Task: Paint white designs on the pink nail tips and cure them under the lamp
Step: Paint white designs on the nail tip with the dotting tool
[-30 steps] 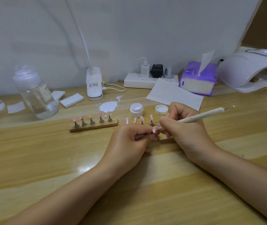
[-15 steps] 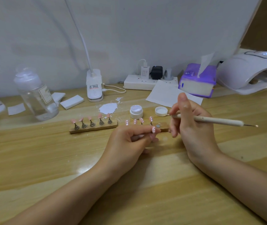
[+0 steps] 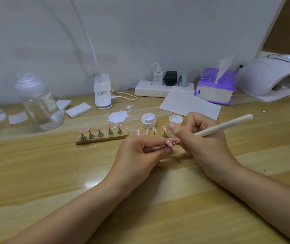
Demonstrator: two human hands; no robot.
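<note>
My left hand (image 3: 140,152) pinches a small stand bearing a pink nail tip (image 3: 169,143) with white dots. My right hand (image 3: 204,143) grips a cream dotting pen (image 3: 225,125), whose fine tip touches that nail tip. A wooden holder (image 3: 102,138) carries several plain pink tips. A second row of dotted pink tips (image 3: 154,130) stands partly hidden behind my hands. The open white paint jar (image 3: 148,120) and its lid (image 3: 175,119) sit just beyond. The white curing lamp (image 3: 273,78) stands at the far right.
A clear bottle (image 3: 40,104) stands at the left, a lamp base (image 3: 103,93) and power strip (image 3: 158,88) by the wall. A purple tissue pack (image 3: 214,87), a paper sheet (image 3: 188,103), white pads (image 3: 78,110) and a white paint spill (image 3: 118,117) lie on the wooden table (image 3: 70,173).
My right hand swung the pen from the jar lid back to the nail tip in my left hand. The pen's rear end now points up and right.
</note>
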